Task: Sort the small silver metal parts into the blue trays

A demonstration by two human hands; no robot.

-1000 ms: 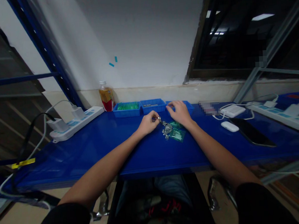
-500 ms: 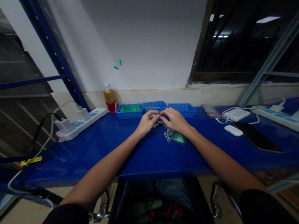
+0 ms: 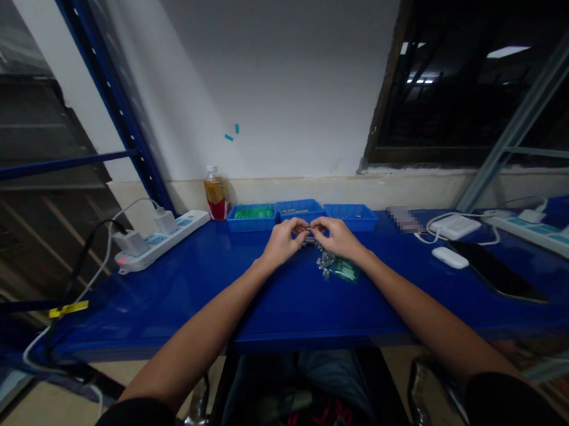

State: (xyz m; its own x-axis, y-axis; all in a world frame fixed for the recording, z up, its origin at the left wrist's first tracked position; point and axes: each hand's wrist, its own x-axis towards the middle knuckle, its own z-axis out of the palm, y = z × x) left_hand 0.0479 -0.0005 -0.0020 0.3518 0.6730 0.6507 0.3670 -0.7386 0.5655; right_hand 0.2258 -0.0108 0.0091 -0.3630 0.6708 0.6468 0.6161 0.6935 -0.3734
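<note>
My left hand and my right hand meet over the blue table, fingers closed in a pinch. Between their fingertips is a small dark grey rod-like part, its ends hidden by the fingers. Just below them lie several grey metal cylinders, partly covered by the hands. Nearer to me, a little pile of small silvery pieces touches a green clear plastic bag, close to my right wrist.
Behind the hands stand three blue bins: one with green pieces, a middle one and a right one. A drink bottle and a power strip are left. A white case and a phone lie right.
My fingers have shifted on the small part, and the right-hand fingers now lie lower and flatter. The whole view has moved slightly; the pile and bag stay put.
</note>
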